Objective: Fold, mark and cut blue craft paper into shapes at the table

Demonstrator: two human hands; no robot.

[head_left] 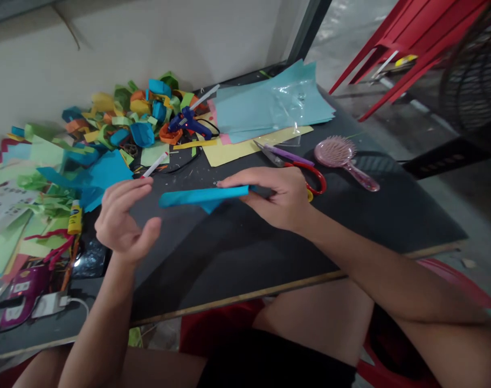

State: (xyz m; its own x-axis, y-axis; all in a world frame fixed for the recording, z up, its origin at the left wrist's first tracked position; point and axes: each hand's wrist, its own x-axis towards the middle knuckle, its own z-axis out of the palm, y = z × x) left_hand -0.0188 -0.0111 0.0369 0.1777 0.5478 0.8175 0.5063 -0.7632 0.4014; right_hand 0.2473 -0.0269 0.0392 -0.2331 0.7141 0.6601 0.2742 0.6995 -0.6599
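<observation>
My right hand [275, 196] pinches one end of a folded piece of blue paper [200, 197], held above the dark table. The paper is seen nearly edge-on, with a small corner hanging below it. My left hand [126, 218] is apart from the paper's far end, its thumb and fingers spread with nothing between them. Behind my right hand lie scissors [318, 178] with red handles and a purple pen [289, 154]. A white marker [155, 164] with a red end rests just beyond my left fingertips.
Colourful folded paper pieces [142, 108] pile up along the wall beside a blue glue gun [191, 123]. Light blue sheets [249, 110] lie at the back, a pink hairbrush [342, 156] to the right. On the left are a glue stick [74, 217] and a purple power strip [25, 293].
</observation>
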